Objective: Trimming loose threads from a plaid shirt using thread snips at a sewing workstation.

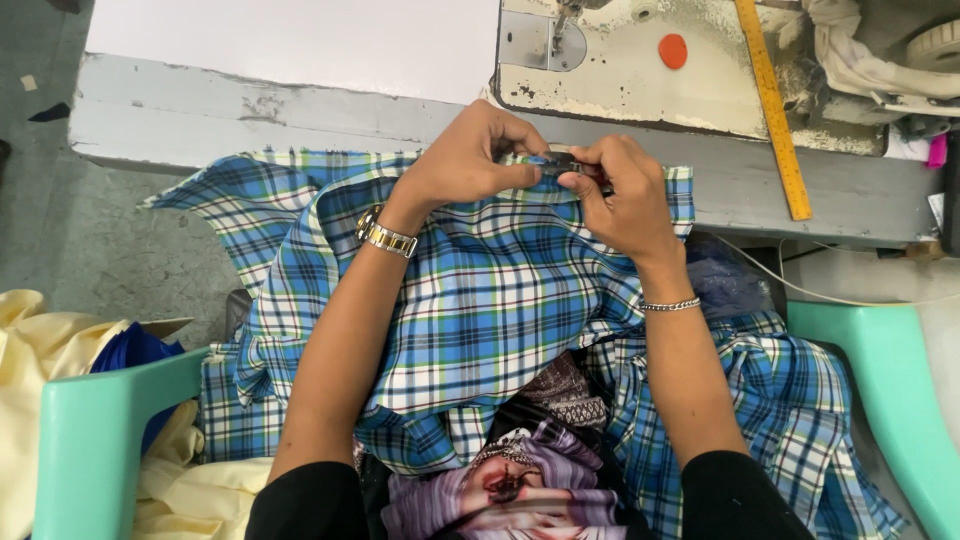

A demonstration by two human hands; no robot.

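By the grey table, both hands pinch plaid fabric, perhaps snipping.

plaid cloth: showing soft woven matt cotton
desk: looking painted, worn, scuffed
sewing machine: showing chipped enamelled metal
watch: gleaming polished metal
chair arm: looking smooth plastic

we note: plaid cloth blue, white and black checks; surface grey; ruler yellow; round sticker orange; chair arms mint green; heaped fabric pale yellow.
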